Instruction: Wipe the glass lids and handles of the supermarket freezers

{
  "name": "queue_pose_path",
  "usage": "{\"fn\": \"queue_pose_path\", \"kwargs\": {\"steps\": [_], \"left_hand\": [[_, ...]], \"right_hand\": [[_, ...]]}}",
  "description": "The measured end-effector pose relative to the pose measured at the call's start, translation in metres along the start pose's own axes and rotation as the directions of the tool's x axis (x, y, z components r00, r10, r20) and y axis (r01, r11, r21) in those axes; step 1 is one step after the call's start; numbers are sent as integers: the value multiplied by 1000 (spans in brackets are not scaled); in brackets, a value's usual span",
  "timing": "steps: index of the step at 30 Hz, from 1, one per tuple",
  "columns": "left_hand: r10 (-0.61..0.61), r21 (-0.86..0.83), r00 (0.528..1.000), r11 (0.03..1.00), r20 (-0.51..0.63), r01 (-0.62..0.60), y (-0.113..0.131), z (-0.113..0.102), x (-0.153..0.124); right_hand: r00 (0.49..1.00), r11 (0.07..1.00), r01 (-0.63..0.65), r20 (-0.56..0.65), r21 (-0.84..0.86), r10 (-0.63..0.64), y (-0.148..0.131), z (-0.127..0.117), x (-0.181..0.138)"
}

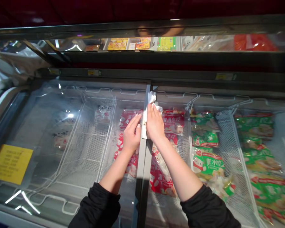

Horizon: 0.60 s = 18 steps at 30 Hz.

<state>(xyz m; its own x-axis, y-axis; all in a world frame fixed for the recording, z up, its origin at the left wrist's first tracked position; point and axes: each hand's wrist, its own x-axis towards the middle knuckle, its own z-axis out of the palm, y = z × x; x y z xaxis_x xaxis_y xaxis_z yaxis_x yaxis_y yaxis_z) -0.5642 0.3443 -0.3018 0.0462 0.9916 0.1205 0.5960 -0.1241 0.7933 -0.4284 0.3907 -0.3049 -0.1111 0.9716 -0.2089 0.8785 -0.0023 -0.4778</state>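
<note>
My right hand [154,123] presses a crumpled white tissue [152,97] against the grey frame [140,171] where two glass freezer lids meet. Its fingers are together and point away from me, and the tissue sticks out past the fingertips and to the right. A pale strip [144,132] shows on the frame between my hands. My left hand [132,134] rests at the glass just left of the frame, fingers stretched out and thumb apart, with nothing seen in it. Under the glass lie red dumpling bags [163,182], on both sides of the frame.
White wire dividers [245,171] part the freezer. Green dumpling bags [209,163] fill the right sections. A few clear packets [103,114] lie on the left. A yellow notice [11,164] is on the left glass. Behind runs a shelf with yellow boxes [117,44].
</note>
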Motion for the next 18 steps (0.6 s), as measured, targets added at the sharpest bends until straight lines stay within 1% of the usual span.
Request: {"fn": "queue_pose_path", "kwargs": {"steps": [4, 6, 7, 9, 12, 15, 18], "left_hand": [[28, -4, 998, 1000, 62, -28, 0, 1, 1], [16, -7, 997, 1000, 78, -16, 0, 1, 1], [4, -12, 996, 1000, 84, -3, 1, 0, 1], [-35, -28, 995, 999, 94, 38, 2, -1, 3], [-83, -56, 993, 995, 86, 88, 1, 1, 17], [-43, -60, 996, 997, 73, 48, -5, 17, 52], [-30, -69, 999, 997, 40, 33, -15, 41, 99]], "right_hand": [[1000, 999, 9, -13, 34, -8, -7, 13, -58], [1000, 1000, 13, -7, 26, -13, -8, 14, -72], [1000, 1000, 19, -2, 22, -18, -7, 13, -71], [999, 999, 36, 12, 12, -36, -2, 7, -54], [997, 998, 65, 35, -12, -65, 8, -5, -4], [997, 997, 71, 13, -34, -70, 19, -11, 44], [997, 996, 71, -22, -54, -72, 28, -11, 76]]}}
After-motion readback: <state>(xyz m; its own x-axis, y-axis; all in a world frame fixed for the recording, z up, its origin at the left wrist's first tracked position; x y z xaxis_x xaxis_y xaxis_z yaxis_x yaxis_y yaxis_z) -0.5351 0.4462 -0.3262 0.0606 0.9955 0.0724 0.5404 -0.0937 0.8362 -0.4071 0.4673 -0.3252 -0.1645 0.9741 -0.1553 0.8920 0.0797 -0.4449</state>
